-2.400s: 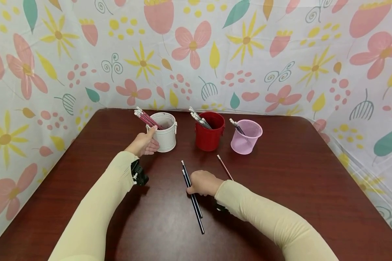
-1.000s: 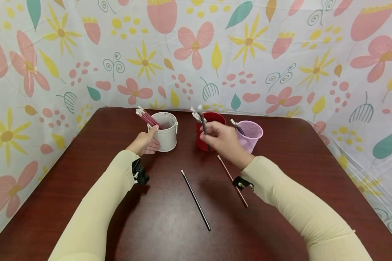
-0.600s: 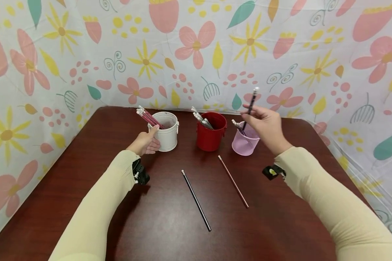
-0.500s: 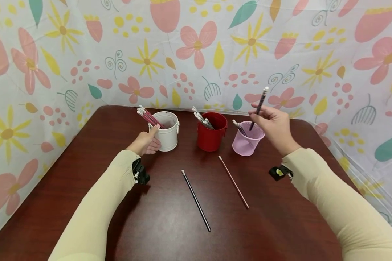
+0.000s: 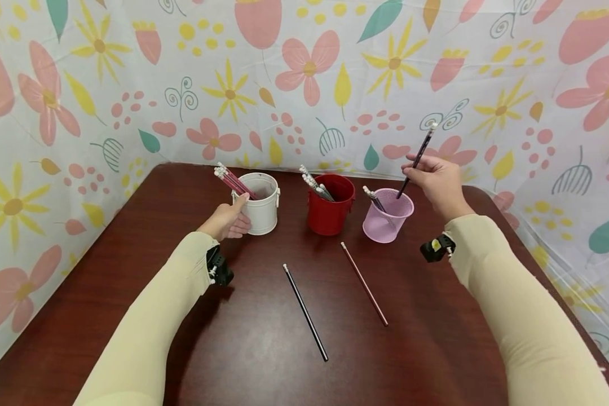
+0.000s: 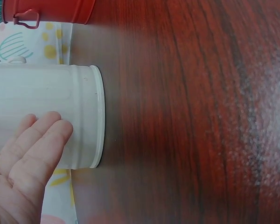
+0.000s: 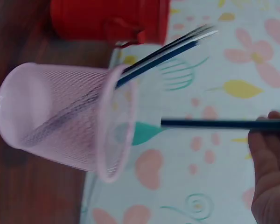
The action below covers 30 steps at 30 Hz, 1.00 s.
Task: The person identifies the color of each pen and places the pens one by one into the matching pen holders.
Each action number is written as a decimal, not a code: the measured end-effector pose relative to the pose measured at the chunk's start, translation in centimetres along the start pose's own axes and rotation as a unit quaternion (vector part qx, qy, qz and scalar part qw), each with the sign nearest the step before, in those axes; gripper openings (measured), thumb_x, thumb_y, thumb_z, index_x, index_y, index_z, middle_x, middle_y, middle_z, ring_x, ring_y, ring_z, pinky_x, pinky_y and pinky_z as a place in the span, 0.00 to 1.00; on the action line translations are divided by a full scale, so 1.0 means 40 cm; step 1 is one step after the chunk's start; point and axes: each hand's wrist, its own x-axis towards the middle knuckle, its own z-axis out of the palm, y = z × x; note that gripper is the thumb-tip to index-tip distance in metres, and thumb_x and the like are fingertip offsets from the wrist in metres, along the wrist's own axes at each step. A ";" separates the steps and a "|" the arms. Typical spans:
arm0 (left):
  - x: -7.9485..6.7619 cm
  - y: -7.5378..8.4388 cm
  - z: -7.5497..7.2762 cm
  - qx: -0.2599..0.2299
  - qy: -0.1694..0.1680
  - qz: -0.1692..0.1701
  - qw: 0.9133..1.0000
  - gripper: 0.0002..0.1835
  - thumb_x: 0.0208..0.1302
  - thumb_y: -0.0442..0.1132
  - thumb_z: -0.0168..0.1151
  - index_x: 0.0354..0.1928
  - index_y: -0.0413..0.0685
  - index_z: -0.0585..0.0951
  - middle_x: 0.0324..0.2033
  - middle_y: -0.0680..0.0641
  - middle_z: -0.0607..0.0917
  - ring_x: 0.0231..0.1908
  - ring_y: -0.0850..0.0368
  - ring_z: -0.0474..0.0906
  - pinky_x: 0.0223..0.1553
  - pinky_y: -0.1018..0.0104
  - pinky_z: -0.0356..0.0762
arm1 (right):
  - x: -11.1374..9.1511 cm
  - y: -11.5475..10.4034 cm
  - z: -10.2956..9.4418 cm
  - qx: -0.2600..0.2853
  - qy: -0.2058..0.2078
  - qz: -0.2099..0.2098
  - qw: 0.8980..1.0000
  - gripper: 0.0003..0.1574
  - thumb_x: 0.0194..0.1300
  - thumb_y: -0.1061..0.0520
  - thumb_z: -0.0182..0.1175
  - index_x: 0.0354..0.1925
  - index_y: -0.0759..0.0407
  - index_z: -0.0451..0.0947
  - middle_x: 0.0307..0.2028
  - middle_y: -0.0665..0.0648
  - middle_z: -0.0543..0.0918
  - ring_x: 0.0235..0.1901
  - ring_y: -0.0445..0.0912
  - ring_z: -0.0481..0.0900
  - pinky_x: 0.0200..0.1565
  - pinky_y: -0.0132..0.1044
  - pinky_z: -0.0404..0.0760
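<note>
My left hand (image 5: pixel 230 221) rests against the near left side of the white bucket (image 5: pixel 261 217), its fingers nearly straight along the wall and the thumb at the rim. Several pink pencils (image 5: pixel 233 181) lean out of that bucket. With my right hand (image 5: pixel 438 183) I pinch a dark pencil (image 5: pixel 420 155), white eraser end up. In the right wrist view the lower end of this pencil (image 7: pixel 214 123) is outside the mouth of the pink mesh cup (image 7: pixel 67 112). A few dark pencils (image 7: pixel 163 58) lean inside the cup.
A red bucket (image 5: pixel 327 217) holding several silvery pencils (image 5: pixel 314 185) stands between the white bucket and the mesh cup. On the brown table (image 5: pixel 233 349) lie a black pencil (image 5: pixel 306 313) and a reddish pencil (image 5: pixel 364 283). A floral cloth (image 5: pixel 304 113) hangs behind.
My right hand took one of two dark pencils from the table, carried it past the red bucket and holds it raised by the mesh cup. The left hand stayed at the white bucket.
</note>
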 end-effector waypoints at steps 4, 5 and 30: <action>0.002 0.001 0.003 0.003 -0.005 -0.001 1.000 0.44 0.71 0.64 0.35 0.56 0.19 0.69 0.55 0.25 0.73 0.56 0.36 0.73 0.58 0.50 0.70 | -0.003 0.043 -0.007 -0.096 -0.019 0.012 0.995 0.13 0.59 0.70 0.61 0.43 0.61 0.83 0.23 0.35 0.82 0.30 0.28 0.80 0.37 0.19 0.76; 0.002 0.002 0.004 0.001 -0.006 -0.002 1.000 0.44 0.71 0.64 0.36 0.56 0.19 0.69 0.55 0.25 0.73 0.56 0.36 0.73 0.58 0.50 0.70 | -0.005 0.053 -0.009 -0.113 -0.024 0.017 0.993 0.14 0.59 0.70 0.60 0.45 0.67 0.81 0.23 0.33 0.82 0.30 0.27 0.80 0.37 0.18 0.75; -0.006 0.002 -0.004 0.017 -0.003 0.004 1.000 0.45 0.72 0.63 0.34 0.56 0.18 0.68 0.55 0.24 0.73 0.56 0.35 0.72 0.58 0.49 0.70 | -0.025 0.151 0.023 -0.394 -0.104 0.019 0.913 0.11 0.50 0.70 0.61 0.35 0.70 0.83 0.33 0.65 0.85 0.27 0.45 0.75 0.33 0.35 0.70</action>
